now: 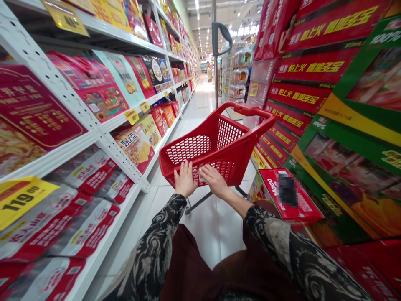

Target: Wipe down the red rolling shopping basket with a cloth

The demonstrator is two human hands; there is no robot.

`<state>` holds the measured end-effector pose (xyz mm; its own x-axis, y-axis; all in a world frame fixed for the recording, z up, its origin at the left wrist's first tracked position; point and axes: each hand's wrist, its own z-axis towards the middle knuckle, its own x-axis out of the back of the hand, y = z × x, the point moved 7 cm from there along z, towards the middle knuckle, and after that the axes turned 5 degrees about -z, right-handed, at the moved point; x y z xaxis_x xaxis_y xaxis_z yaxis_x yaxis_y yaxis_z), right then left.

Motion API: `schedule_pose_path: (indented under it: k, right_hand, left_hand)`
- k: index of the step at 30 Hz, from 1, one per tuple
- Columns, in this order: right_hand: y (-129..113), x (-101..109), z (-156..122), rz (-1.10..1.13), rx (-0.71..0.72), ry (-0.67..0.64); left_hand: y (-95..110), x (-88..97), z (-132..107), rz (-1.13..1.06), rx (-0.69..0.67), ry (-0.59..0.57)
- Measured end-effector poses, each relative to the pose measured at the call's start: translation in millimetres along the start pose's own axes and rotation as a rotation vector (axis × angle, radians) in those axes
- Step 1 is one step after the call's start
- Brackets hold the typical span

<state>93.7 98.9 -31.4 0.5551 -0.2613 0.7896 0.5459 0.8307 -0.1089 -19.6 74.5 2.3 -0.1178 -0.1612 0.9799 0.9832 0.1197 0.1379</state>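
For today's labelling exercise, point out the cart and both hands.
Cart [229,150]: head view, near rim.
Left hand [185,181]: head view, back of hand.
Right hand [215,180]: head view, back of hand.

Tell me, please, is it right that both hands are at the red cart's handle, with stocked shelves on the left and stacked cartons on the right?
Not quite: the head view shows the left hand and right hand at the near side of the red cart, not its handle. The stocked shelves and stacked cartons stand as described.
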Motion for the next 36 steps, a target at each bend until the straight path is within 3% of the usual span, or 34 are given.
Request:
schedule_pose_path:
  k: [3,6,10,14,17,20,24,26,29,33,36]
  right_hand:
    - [3.6,34.8,25.8,-0.034,-0.055,0.197]
    - [8.7,47.1,44.3,-0.077,-0.106,0.244]
    - [11.9,21.3,33.7,-0.073,-0.096,0.120]
    - [10.4,-11.5,1.1,-0.051,-0.053,0.018]
    - [7.5,-20.2,-11.5,-0.034,-0.019,-0.038]
    - [5.9,-3.4,-1.6,-0.035,-0.034,0.028]
    - [3.3,31.9,32.9,-0.045,-0.091,0.206]
    - [1.6,35.1,45.9,-0.045,-0.113,0.221]
    - [-4.9,16.5,46.4,-0.027,-0.085,0.146]
    - [-15.5,-19.6,16.4,-0.003,0.004,0.040]
    - [-19.6,-35.0,-5.1,0.005,0.059,-0.026]
  left_hand:
    - [3.5,-0.4,0.8,-0.008,-0.007,0.011]
    - [6.7,0.1,0.9,-0.028,-0.020,0.003]
    - [4.6,1.9,-2.5,-0.036,-0.059,0.007]
    - [-13.0,3.4,-6.9,-0.037,0.049,0.040]
    - [-18.3,1.7,-7.2,-0.055,0.071,0.008]
    - [-18.0,1.2,-5.8,-0.066,0.064,-0.012]
    - [-15.7,1.9,-5.3,-0.064,0.050,-0.003]
    - [-14.6,1.9,-5.8,-0.067,0.046,-0.009]
    - [-12.2,2.6,-6.9,-0.074,0.026,-0.023]
    - [-9.7,4.2,-8.8,-0.086,-0.002,-0.032]
    - [-9.2,4.6,-9.7,-0.089,-0.005,-0.032]
